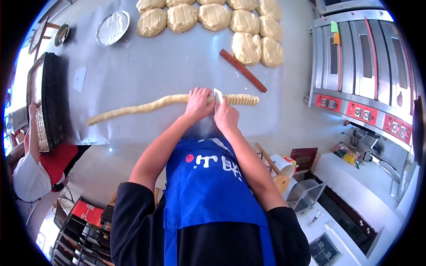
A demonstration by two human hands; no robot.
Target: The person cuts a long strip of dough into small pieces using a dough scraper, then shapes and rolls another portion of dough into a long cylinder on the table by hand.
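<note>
A long rope of dough (pixel 146 105) lies across the metal table (pixel 146 62), thin at its left end. My left hand (pixel 199 104) is closed over the rope near its right part, fingers curled on it. Right beside it, my right hand (pixel 226 117) grips a white-bladed dough cutter (pixel 218 95), held upright across the rope. To the right of the blade, the dough is sliced into several thin pieces (pixel 244 99) still in a row. The cutter's grip is hidden in my fingers.
Several large dough lumps (pixel 214 17) sit at the back, near a reddish wooden stick (pixel 243 71). A plate of white powder (pixel 112 28) and a black-sided basket (pixel 53 102) are left. Another person (pixel 35 173) stands by the basket. Ovens (pixel 364 66) are right.
</note>
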